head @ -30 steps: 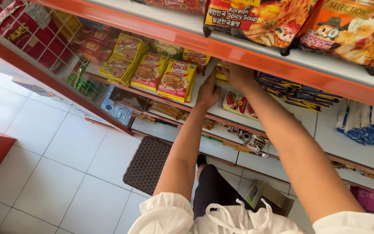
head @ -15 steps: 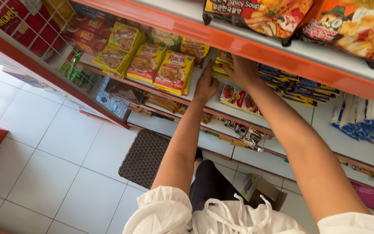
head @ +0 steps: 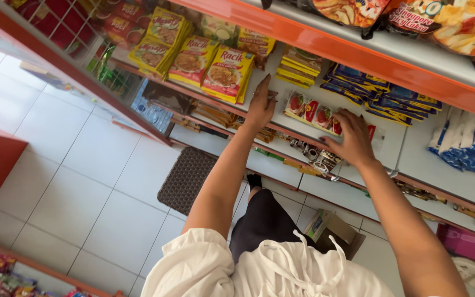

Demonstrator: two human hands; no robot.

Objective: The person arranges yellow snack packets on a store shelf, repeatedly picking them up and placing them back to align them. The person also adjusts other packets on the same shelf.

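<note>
A: Bright, even daylight; the white floor tiles (head: pixel 78 181) are nearly washed out at the upper left.

B: Shadows?

A: Soft ones under the orange shelf edge (head: pixel 325 47), dimming the packets beneath. The view tilts and the shelf lines lean.

B: Sharpness?

A: Centre is crisp. The white blouse (head: pixel 259 269) at the bottom looks slightly soft, possibly too near the lens.
</note>
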